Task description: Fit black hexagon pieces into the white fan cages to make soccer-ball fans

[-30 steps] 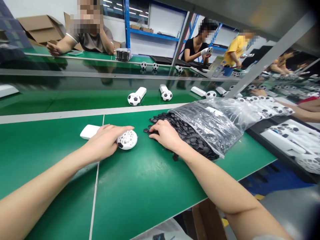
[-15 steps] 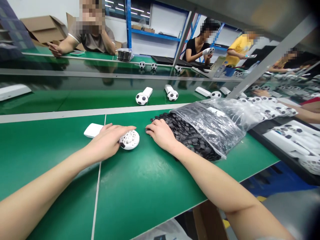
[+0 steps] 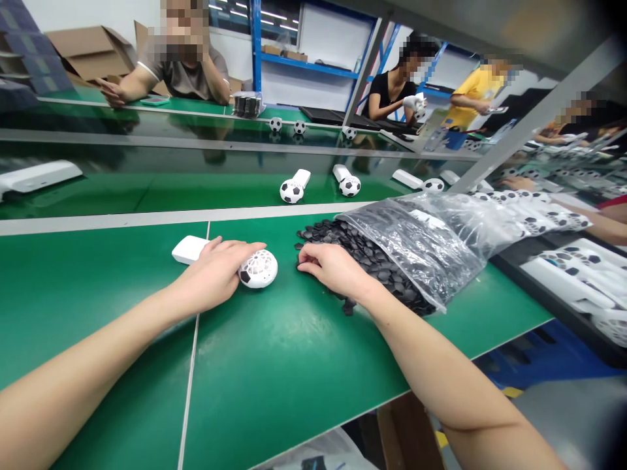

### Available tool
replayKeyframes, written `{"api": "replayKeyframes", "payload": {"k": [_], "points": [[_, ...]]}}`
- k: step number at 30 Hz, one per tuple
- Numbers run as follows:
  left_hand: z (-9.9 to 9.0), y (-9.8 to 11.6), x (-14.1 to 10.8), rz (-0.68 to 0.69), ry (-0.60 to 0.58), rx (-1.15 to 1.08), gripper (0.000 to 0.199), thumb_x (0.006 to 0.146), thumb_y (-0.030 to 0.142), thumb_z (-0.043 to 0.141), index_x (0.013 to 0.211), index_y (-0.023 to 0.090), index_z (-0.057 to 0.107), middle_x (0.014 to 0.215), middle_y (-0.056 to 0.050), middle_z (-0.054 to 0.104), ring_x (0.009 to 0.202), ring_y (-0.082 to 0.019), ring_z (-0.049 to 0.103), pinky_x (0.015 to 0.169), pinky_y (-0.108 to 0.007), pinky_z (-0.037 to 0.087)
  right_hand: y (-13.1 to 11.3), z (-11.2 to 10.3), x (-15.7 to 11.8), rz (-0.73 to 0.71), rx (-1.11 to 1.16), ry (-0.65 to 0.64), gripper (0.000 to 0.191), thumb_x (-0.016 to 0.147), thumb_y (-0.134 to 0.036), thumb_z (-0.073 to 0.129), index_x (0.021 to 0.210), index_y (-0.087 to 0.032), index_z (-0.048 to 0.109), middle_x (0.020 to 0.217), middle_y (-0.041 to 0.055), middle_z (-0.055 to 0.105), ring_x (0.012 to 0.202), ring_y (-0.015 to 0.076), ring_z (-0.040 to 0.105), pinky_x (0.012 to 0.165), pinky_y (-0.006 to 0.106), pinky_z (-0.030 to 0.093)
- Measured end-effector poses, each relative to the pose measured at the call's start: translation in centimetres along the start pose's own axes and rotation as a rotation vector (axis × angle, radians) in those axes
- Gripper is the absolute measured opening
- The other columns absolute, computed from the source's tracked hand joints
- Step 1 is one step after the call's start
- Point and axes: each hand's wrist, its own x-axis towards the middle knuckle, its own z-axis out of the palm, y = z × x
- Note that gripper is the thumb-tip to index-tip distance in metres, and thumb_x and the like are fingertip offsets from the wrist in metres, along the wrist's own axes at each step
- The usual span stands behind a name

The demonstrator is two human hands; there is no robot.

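A white handheld device with a round football-patterned head lies on the green bench. My left hand is wrapped over its neck; the white handle shows beyond the fingers. Most of the head's panel recesses look white, with a black one at the lower left. To the right, my right hand has thumb and fingertips pinched together on a small black piece, barely visible at the tips. Beside and behind that hand, many small black pieces spill from a clear plastic bag.
Several similar devices, such as this one, lie on the green conveyor beyond the bench. A black tray with more white devices stands at the right. A metal post slants across the right side. People sit or stand along the far side.
My right hand has drawn slightly back from the edge of the black pile, its fingers now pinched. Devices on the conveyor sit a little further right. My left hand keeps its grip.
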Motion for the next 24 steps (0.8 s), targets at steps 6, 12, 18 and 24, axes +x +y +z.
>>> {"api": "replayKeyframes", "payload": {"k": [6,12,18,24], "points": [[-0.3,0.1,-0.3,0.064,-0.034,-0.070,0.067,0.066,0.013,0.046,0.131,0.024,0.035,0.129,-0.004,0.049,0.119,-0.024,0.040,0.105,-0.047,0.021,-0.7,-0.1,-0.5,-0.086,0.265,0.074,0.005,0.082,-0.021,0.054,0.078,-0.019,0.056,0.072,-0.0015,0.058,0.065,0.0109,0.053,0.061,0.023,0.042],[-0.5,0.7,-0.5,0.119,-0.056,-0.125,0.068,0.064,0.012,0.048,0.130,0.024,0.036,0.128,-0.004,0.049,0.120,-0.025,0.038,0.104,-0.044,0.024,-1.8,-0.1,-0.9,-0.215,0.441,0.038,0.010,0.081,-0.017,0.055,0.089,-0.018,0.060,0.087,0.0015,0.064,0.080,0.0126,0.058,0.073,0.025,0.045],[-0.4,1.1,-0.5,0.089,-0.041,-0.097,0.065,0.069,0.032,0.059,0.130,0.022,0.038,0.128,-0.008,0.048,0.121,-0.028,0.038,0.104,-0.049,0.021,-2.3,0.1,-1.2,-0.319,0.424,0.046,0.005,0.080,-0.017,0.058,0.082,-0.018,0.063,0.082,0.0000,0.066,0.076,0.0117,0.060,0.073,0.023,0.046],[0.1,1.3,-0.3,0.054,-0.021,-0.080,0.072,0.067,0.056,0.060,0.128,0.024,0.040,0.130,-0.008,0.048,0.121,-0.030,0.037,0.103,-0.052,0.019,-2.7,0.3,-1.4,-0.305,0.404,0.060,0.015,0.081,-0.015,0.056,0.093,-0.019,0.063,0.094,0.0021,0.067,0.086,0.0138,0.061,0.078,0.025,0.046]]}}
